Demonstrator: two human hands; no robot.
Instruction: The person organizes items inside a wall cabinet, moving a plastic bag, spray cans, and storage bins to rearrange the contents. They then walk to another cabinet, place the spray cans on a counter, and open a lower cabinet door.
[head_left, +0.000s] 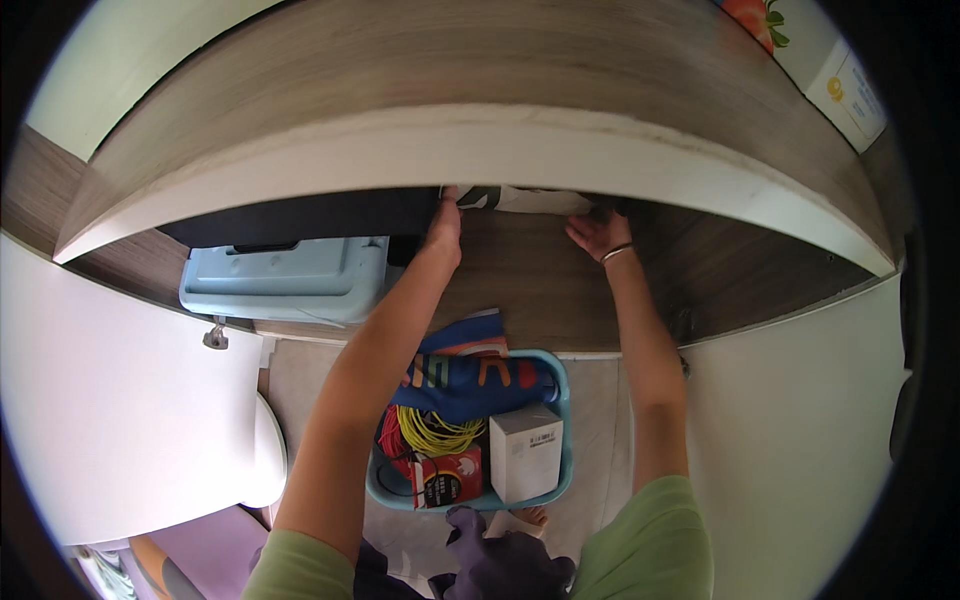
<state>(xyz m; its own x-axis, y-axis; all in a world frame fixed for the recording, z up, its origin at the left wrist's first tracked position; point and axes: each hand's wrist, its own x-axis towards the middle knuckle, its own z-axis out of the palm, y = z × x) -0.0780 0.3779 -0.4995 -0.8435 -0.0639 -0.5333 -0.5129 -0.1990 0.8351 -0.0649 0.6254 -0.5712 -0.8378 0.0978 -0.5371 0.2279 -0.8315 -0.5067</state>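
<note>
Both my arms reach into an open wooden cabinet, under its pale top edge. A white package with dark markings (544, 200) shows between my hands, its upper part hidden by that edge. My left hand (445, 225) grips the package's left end, beside a dark box or panel (315, 215). At the package's right end, my right hand (601, 234) holds it from below with bent fingers; a bracelet circles that wrist. Below the dark piece, a light-blue lidded storage box (285, 279) stands on the cabinet floor.
On the floor, a blue plastic basket (564, 420) holds a blue patterned cloth (472, 382), yellow cable (435, 431), red cable (391, 435), a red-and-black box (448, 476) and a white box (526, 455). White doors (135, 390) (795, 435) stand open either side.
</note>
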